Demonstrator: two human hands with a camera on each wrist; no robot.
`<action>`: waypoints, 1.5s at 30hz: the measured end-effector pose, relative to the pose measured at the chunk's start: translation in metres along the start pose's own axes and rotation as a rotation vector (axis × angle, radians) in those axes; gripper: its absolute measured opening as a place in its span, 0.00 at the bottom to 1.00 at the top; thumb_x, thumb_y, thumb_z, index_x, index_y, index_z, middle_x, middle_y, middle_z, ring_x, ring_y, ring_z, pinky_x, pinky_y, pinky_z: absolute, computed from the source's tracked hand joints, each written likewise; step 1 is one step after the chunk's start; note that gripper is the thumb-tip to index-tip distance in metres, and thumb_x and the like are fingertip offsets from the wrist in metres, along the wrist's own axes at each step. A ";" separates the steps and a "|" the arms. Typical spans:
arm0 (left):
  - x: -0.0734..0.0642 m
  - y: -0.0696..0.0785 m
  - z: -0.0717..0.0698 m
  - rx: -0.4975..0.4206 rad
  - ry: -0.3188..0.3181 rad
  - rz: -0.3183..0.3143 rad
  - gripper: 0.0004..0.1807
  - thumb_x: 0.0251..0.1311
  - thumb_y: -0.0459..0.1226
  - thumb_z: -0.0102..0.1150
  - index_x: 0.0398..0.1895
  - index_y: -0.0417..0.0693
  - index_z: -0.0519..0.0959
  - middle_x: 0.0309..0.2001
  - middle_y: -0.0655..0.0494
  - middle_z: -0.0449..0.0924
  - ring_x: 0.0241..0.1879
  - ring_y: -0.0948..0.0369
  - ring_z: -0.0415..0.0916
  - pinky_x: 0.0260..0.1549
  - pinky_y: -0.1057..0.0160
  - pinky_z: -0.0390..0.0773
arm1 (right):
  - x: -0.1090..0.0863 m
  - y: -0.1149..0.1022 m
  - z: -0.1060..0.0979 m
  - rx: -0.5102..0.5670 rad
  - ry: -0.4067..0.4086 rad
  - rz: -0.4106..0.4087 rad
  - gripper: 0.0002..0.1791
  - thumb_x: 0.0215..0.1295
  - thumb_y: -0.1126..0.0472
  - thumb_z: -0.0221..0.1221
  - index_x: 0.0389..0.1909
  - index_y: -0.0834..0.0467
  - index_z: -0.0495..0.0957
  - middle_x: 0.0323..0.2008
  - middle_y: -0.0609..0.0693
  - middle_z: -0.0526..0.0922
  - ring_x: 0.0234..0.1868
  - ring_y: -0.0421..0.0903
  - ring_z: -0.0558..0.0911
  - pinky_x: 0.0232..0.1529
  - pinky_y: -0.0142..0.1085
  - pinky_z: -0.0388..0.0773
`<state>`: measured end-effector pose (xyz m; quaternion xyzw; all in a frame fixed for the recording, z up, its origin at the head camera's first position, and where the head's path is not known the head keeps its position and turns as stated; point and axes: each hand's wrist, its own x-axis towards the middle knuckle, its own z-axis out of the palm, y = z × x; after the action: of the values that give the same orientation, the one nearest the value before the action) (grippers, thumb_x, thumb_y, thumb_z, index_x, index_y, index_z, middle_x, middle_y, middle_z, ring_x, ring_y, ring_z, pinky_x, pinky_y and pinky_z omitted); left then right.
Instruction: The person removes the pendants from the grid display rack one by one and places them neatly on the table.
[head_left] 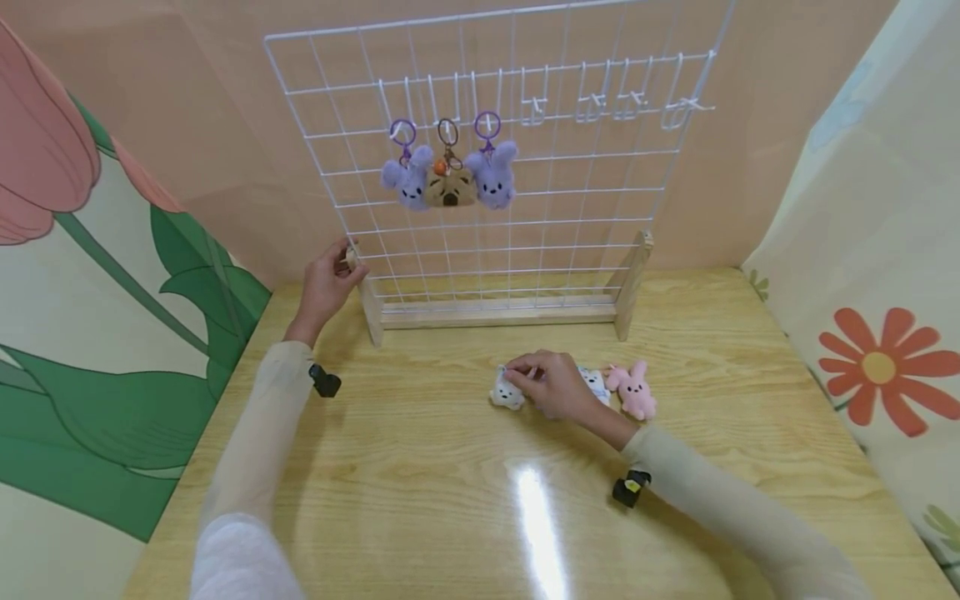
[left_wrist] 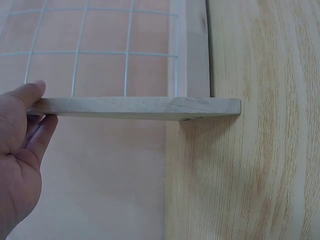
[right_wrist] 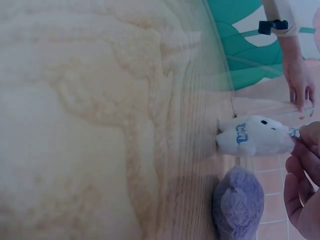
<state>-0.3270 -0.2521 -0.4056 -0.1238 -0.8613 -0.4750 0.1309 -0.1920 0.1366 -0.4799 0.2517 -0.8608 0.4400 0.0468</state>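
My left hand (head_left: pixel 327 279) pinches the upper end of the wooden side support (left_wrist: pixel 135 106) of a white wire grid rack (head_left: pixel 480 310), thumb on one face and fingers on the other. Low over the table, my right hand (head_left: pixel 555 385) pinches a small white plush keychain (head_left: pixel 507 390) by its top. In the right wrist view this white plush (right_wrist: pixel 257 136) has blue marks on its front, and a fuzzy purple plush (right_wrist: pixel 237 202) sits beside it. Right of that hand lie a white-and-blue plush (head_left: pixel 595 385), partly hidden, and a pink rabbit plush (head_left: pixel 636 392).
Two purple plush keychains (head_left: pixel 493 177) and a brown one (head_left: pixel 450 187) hang from hooks on the grid's left half. Several white hooks (head_left: pixel 592 102) without keychains continue to the right. The rack stands at the back of the wood-grain table (head_left: pixel 420 467).
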 end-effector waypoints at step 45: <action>0.000 0.001 -0.001 -0.010 -0.010 -0.015 0.30 0.61 0.32 0.62 0.67 0.42 0.67 0.57 0.36 0.73 0.54 0.48 0.76 0.50 0.61 0.81 | 0.027 0.020 -0.001 -0.180 -0.048 0.050 0.09 0.62 0.56 0.64 0.39 0.55 0.87 0.36 0.46 0.87 0.32 0.39 0.82 0.26 0.32 0.78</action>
<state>-0.3263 -0.2518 -0.4043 -0.1202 -0.8604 -0.4798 0.1225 -0.2254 0.1364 -0.4854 0.2355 -0.9036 0.3558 0.0378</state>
